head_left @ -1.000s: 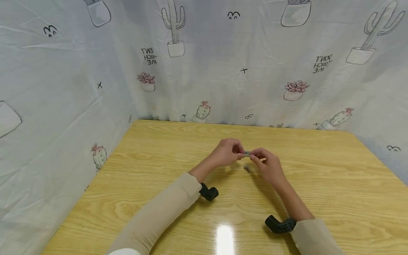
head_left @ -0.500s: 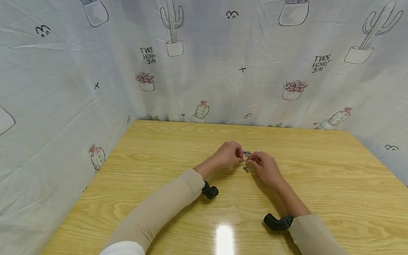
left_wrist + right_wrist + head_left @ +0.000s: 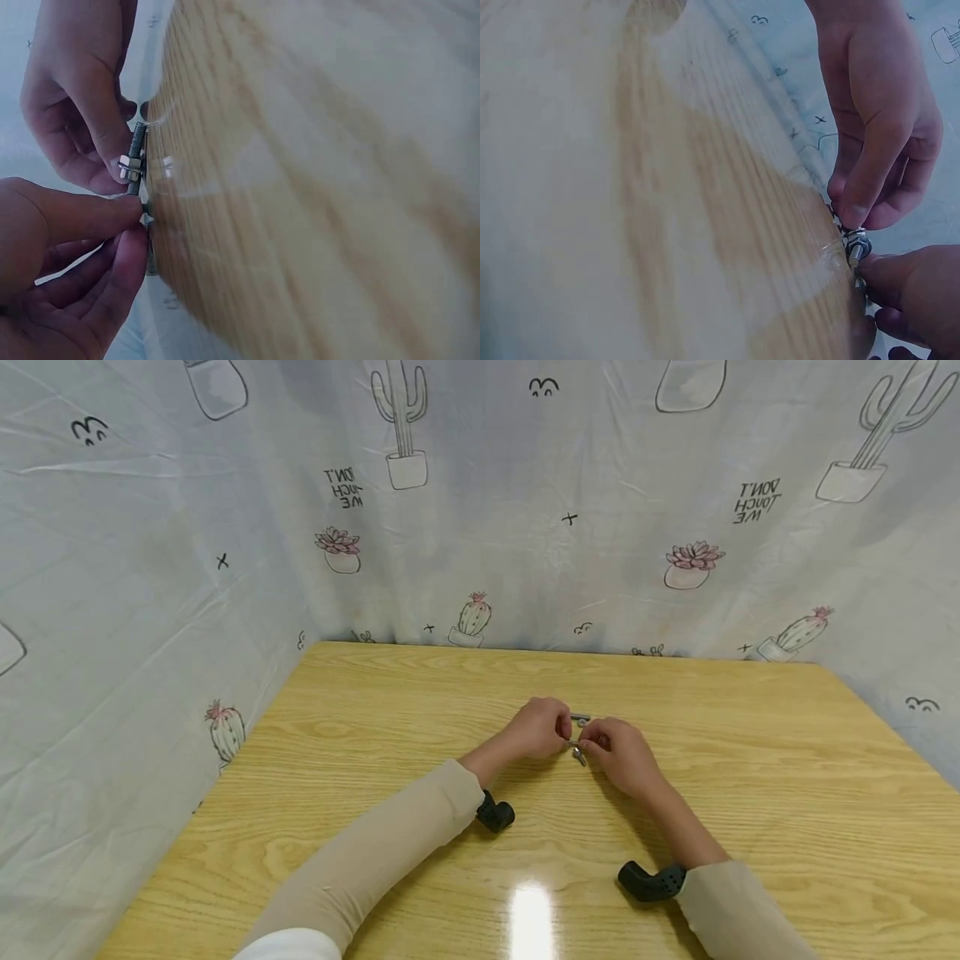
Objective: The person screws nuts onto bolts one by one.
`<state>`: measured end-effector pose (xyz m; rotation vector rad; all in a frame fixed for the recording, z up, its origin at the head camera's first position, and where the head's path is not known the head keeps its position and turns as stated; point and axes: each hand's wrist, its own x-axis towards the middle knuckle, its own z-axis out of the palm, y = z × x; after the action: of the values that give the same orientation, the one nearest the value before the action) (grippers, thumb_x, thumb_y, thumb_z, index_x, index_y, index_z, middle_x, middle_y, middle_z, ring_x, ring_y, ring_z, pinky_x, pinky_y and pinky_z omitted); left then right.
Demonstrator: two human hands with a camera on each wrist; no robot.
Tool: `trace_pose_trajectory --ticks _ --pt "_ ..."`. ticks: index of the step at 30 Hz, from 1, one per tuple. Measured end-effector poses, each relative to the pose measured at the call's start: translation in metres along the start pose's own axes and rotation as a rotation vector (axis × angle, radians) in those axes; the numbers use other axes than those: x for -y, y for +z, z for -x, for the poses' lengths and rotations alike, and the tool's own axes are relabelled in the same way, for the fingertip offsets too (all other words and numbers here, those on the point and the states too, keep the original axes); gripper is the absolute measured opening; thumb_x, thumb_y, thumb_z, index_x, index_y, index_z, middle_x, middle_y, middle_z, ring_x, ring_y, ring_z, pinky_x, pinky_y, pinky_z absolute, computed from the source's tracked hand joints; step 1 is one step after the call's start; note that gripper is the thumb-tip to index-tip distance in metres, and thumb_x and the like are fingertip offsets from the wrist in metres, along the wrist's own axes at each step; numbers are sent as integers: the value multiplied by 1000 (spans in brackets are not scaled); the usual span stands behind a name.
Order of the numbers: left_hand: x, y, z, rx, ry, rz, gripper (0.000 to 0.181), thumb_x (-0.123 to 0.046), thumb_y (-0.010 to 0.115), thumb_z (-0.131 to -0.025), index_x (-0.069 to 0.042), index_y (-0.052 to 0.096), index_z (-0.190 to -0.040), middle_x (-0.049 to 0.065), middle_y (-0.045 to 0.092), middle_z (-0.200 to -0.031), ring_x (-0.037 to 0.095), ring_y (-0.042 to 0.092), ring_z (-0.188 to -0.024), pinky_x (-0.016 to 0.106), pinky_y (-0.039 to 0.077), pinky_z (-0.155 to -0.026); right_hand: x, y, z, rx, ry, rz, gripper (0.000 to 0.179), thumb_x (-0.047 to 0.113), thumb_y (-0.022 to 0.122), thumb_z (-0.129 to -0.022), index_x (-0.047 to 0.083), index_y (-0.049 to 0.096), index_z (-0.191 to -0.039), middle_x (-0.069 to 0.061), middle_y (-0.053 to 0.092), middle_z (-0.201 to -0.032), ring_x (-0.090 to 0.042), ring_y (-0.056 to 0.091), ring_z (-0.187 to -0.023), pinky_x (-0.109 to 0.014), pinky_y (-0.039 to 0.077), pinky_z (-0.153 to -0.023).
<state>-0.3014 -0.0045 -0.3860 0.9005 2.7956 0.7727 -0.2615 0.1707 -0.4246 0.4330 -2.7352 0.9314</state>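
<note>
In the head view my left hand (image 3: 537, 727) and right hand (image 3: 621, 755) meet low over the table, fingertips almost together. Between them they pinch a small silvery metal piece (image 3: 574, 743); fingers cover most of it, and I cannot tell its kind. On the near side of the fingertips lies a bolt (image 3: 580, 758) with a nut on its thread. The left wrist view shows this threaded bolt (image 3: 138, 139) and its nut (image 3: 130, 168) in front of the fingers. Just beyond the hands lie a short metal rod (image 3: 581, 717) and a small nut-like piece (image 3: 582, 723).
The wooden table (image 3: 375, 693) has a glossy top with a bright reflection near the front. A patterned cloth (image 3: 480, 527) hangs behind it and along the left side. Black curved wrist mounts (image 3: 651, 883) stick out from both sleeves.
Both hands have come toward me from the far rod to beside the near bolt, with the small metal piece between their fingertips. The rod and nut-like piece behind now show uncovered.
</note>
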Motion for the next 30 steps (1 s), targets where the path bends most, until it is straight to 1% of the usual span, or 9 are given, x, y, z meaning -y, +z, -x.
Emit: trace_pose_trajectory --ticks 3,6,9,11,15,20,23,26,30 --pt "-2 -2 -3 20 -4 -8 8 -9 71 -86 -13 65 -82 -2 61 -81 11 55 -73 19 45 -65 0 -4 0 5 1 -12 4 8 66 -91 9 69 -88 -6 62 -81 -16 45 -67 -29 38 -61" --pt "-2 -5 -5 25 -16 35 8 -10 72 -86 -13 65 -83 -2 62 -82 11 55 -74 20 45 -66 -1 -10 2 -1 29 -52 6 12 64 -93 8 68 -95 -7 64 -85 -16 50 -70 -28 42 -62" --pt "-1 -10 -9 13 -49 103 9 -12 71 -88 -13 63 -84 -2 62 -84 13 55 -75 23 46 -66 -1 -17 4 -35 54 -100 12 14 62 -95 6 68 -101 -8 65 -90 -17 56 -76 -29 47 -66" --pt "2 -12 -12 -1 -72 123 7 -12 69 -90 -12 63 -86 -1 62 -86 13 56 -75 24 46 -65 -2 -21 6 -66 54 -113 14 14 60 -96 4 68 -103 -9 66 -92 -19 59 -80 -29 49 -69" --pt "8 -14 -19 -8 -114 109 2 -11 63 -93 -9 64 -95 2 64 -92 16 59 -80 27 49 -69 -6 -30 9 -104 59 -114 17 14 58 -98 2 67 -105 -11 66 -94 -22 60 -86 -27 49 -69" --pt "12 -15 -27 12 -155 114 17 -10 62 -93 -6 64 -109 8 66 -106 20 63 -93 32 53 -79 -11 -37 12 -97 84 -124 20 16 56 -99 2 66 -108 -11 65 -96 -22 59 -89 -26 48 -69" --pt "12 -16 -32 34 -163 126 23 -11 64 -92 -6 65 -114 9 65 -112 21 64 -96 33 54 -80 -13 -40 14 -95 88 -127 21 17 55 -99 2 66 -109 -11 66 -97 -22 59 -90 -25 49 -70" --pt "11 -17 -37 51 -159 113 19 -12 66 -91 -7 67 -109 8 65 -111 21 63 -94 33 53 -78 -15 -43 14 -89 101 -126 21 18 56 -99 2 67 -108 -11 67 -97 -22 60 -90 -25 49 -70" --pt "10 -17 -44 58 -157 50 8 -14 68 -90 -9 69 -97 6 66 -105 21 61 -91 34 51 -80 -16 -48 13 -78 121 -121 21 18 55 -99 3 67 -107 -10 67 -97 -21 59 -89 -25 49 -70"
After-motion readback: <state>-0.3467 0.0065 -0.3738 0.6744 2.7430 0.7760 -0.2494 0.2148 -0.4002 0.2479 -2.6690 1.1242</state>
